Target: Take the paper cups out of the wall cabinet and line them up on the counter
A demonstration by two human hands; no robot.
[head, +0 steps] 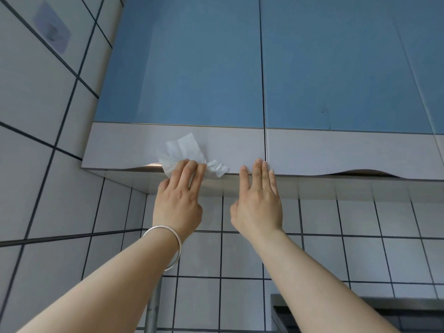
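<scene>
The wall cabinet fills the upper view, with two shut doors, blue above and grey along the bottom: a left door (182, 75) and a right door (336, 75). My left hand (179, 195) presses a crumpled white tissue (180, 152) against the lower edge of the left door, fingers over the tissue. My right hand (258, 200) lies flat, fingers together and extended, with the fingertips on the bottom edge of the left door near the seam between the doors. No paper cups are in view; the cabinet's inside is hidden.
White tiled wall (336, 236) runs below and left of the cabinet. A clear adhesive hook (51, 27) sticks to the left wall. A metal pipe (153, 306) rises at the bottom centre. A dark metal-edged appliance (360, 311) shows at the bottom right.
</scene>
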